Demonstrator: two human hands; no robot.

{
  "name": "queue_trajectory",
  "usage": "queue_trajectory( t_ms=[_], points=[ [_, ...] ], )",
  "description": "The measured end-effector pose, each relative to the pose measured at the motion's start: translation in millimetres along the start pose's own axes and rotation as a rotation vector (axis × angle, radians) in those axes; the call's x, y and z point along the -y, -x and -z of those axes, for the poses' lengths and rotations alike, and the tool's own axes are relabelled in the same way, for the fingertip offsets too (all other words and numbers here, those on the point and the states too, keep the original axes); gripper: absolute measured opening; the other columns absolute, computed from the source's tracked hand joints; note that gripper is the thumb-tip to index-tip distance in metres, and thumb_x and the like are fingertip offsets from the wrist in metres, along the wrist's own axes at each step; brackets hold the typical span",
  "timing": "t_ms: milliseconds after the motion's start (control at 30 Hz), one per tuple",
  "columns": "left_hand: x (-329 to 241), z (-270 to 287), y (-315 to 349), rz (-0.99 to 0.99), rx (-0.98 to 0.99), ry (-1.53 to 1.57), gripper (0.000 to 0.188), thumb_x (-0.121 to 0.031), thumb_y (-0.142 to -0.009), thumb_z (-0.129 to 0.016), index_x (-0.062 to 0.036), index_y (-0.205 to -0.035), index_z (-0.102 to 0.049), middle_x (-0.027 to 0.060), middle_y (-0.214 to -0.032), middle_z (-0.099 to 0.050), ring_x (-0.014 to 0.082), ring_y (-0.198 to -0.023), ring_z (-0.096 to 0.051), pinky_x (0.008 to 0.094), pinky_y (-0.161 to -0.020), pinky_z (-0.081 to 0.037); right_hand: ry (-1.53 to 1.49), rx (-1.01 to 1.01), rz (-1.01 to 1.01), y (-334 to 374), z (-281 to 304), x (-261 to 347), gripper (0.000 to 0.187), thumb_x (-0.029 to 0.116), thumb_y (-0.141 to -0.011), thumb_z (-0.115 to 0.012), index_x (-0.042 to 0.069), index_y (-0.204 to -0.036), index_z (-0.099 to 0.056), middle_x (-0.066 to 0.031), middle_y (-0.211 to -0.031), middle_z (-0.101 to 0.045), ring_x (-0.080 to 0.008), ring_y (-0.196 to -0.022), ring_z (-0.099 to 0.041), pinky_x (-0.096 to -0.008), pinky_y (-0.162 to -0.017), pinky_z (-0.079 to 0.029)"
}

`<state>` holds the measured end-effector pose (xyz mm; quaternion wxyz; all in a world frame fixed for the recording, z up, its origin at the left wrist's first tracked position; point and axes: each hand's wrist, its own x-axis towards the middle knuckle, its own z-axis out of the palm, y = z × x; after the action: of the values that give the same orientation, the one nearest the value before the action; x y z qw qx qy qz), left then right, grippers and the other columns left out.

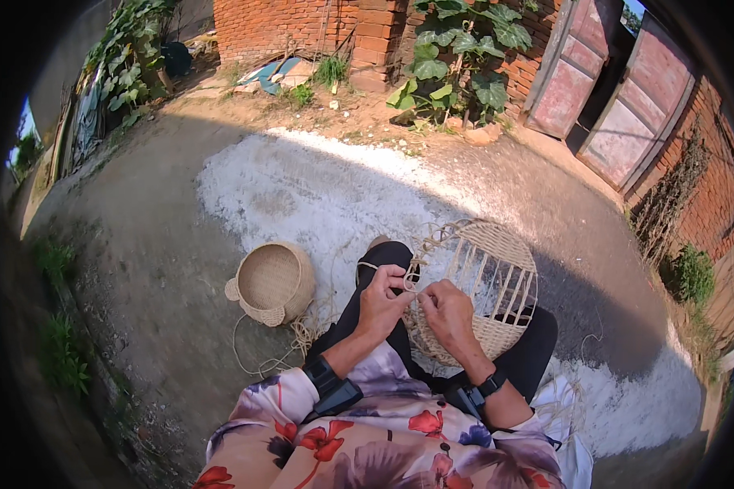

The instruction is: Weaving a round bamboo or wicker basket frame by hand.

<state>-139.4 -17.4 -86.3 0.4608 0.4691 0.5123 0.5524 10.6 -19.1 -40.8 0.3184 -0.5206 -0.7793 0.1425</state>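
Note:
In front of my lap, my left hand and my right hand are close together, fingers pinched. Between them runs a pale straw cord, bent into a small loop at the fingertips. An unfinished-looking woven basket leans against my right leg, behind and beside my right hand. Its lower part is densely woven, open bars cross its middle, and its far end is woven too. Loose cord strands curl off its upper left edge. My right hand hides part of the basket's near left side.
On the ground to the left stands a round woven basket with small ear-like tabs. Loose cord lies tangled beside it. White material lies by my right hip. Farther off are a brick wall, leafy plants and a metal gate.

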Motion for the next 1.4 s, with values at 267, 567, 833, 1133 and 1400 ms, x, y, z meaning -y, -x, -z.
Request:
queue_trajectory(
  t_ms=[267,567,833,1133,1400],
  points=[
    [-8.3,-3.2,7.0,-0.148,-0.074,-0.155,0.046,-0.002,-0.079,-0.071,-0.0049,-0.121,-0.053,0.0039,-0.091,-0.069,0.0046,-0.059,-0.053,0.022,-0.058,-0.047,-0.006,-0.003,-0.001,0.8,-3.0,-2.8,0.014,0.02,-0.087,-0.064,0.006,-0.084,-0.065,-0.0145,-0.084,-0.062,-0.0366,-0.076,-0.063,-0.0475,-0.068,-0.048],
    [-7.9,-5.8,6.4,-0.002,-0.029,-0.044,0.05,-0.002,-0.082,-0.07,-0.0064,-0.128,-0.051,0.0044,-0.088,-0.07,0.0033,-0.06,-0.054,0.0192,-0.051,-0.045,0.016,-0.017,-0.002,2.2,-1.3,1.1,0.015,0.02,-0.086,-0.064,0.006,-0.082,-0.065,-0.0142,-0.083,-0.062,-0.0361,-0.075,-0.063,-0.047,-0.066,-0.048],
    [-29.9,-4.3,0.3,0.227,0.127,0.04,0.048,-0.009,-0.087,-0.067,-0.0054,-0.132,-0.048,0.0004,-0.075,-0.062,0.0047,-0.052,-0.047,0.0212,-0.043,-0.036,-0.235,-0.039,-0.091,-3.5,17.3,-0.1,0.024,0.004,-0.083,-0.061,0.007,-0.107,-0.06,-0.0135,-0.089,-0.065,-0.0354,-0.074,-0.064,-0.0443,-0.068,-0.05],
    [-17.5,-1.9,-3.7,0.224,0.176,0.339,0.04,-0.005,-0.092,-0.061,-0.0064,-0.129,-0.049,-0.0002,-0.077,-0.061,0.0023,-0.049,-0.041,0.02,-0.041,-0.03,-0.132,0.198,0.069,-8.2,19.4,0.7,0.038,0.0,-0.083,-0.055,0.007,-0.12,-0.052,-0.0158,-0.099,-0.067,-0.038,-0.084,-0.066,-0.0471,-0.069,-0.052],
    [-17.6,2.7,-16.8,0.317,0.186,0.384,0.032,-0.004,-0.095,-0.056,-0.0065,-0.126,-0.05,-0.0001,-0.077,-0.059,0.003,-0.05,-0.041,0.0194,-0.041,-0.031,-0.094,0.089,0.12,-19.3,0.4,14.7,0.023,0.013,-0.086,-0.057,0.009,-0.108,-0.059,-0.0174,-0.083,-0.066,-0.0373,-0.078,-0.066,-0.048,-0.067,-0.05]
  ],
)
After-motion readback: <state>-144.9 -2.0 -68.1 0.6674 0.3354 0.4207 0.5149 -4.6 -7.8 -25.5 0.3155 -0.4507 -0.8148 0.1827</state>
